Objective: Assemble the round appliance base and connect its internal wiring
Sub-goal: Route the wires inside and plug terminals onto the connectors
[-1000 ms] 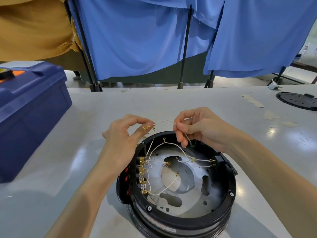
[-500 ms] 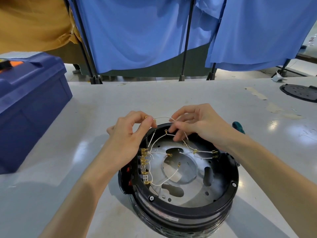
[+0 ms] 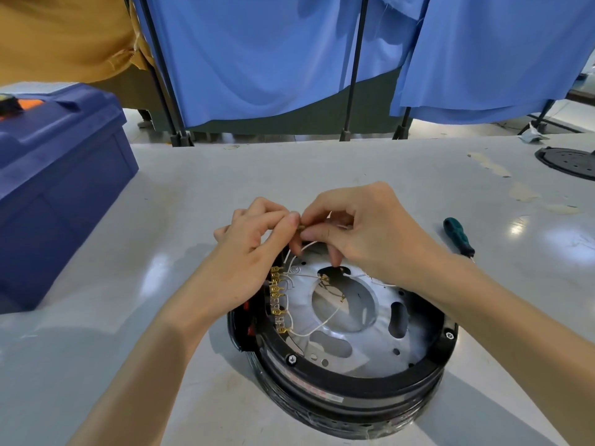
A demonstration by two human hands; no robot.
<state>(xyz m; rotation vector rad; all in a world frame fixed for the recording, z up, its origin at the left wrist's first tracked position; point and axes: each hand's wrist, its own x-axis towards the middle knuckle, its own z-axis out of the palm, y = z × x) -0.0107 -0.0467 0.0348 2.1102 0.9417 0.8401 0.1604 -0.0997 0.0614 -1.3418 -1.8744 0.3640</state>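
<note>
The round appliance base [image 3: 354, 379], a glossy black ring with a banded side wall, was set open side up on the smooth, pale grey table [image 3: 145, 365]. Within the ring a dull silver metal plate [image 3: 363, 344] was seated, pierced by one large round opening and several oblong slots. Along the plate's left edge a row of brass terminals [image 3: 278, 297] was mounted, and thin white wires [image 3: 317, 326] were looped from it across the plate. Two hex-headed fasteners [image 3: 291, 358] were seen on the ring's near and right rim.

Over the far rim of the base a small brass connector [image 3: 302, 227] was pinched from the left between thumb and forefinger of the left hand [image 3: 254, 252], the other fingers being curled. The same connector was pinched from the right by the right hand [image 3: 363, 233], whose lower fingers were bent down towards the plate.

To the right of the base a green-handled screwdriver [image 3: 457, 233] was laid flat. Well to its left a dark blue moulded plastic crate [image 3: 58, 175] was placed. Far to the right a flat, black perforated disc [image 3: 570, 162] was visible. Beyond the base, blue cloth [image 3: 257, 53] was hung in soft folds on black poles, with mustard cloth [image 3: 58, 37] at the left.
</note>
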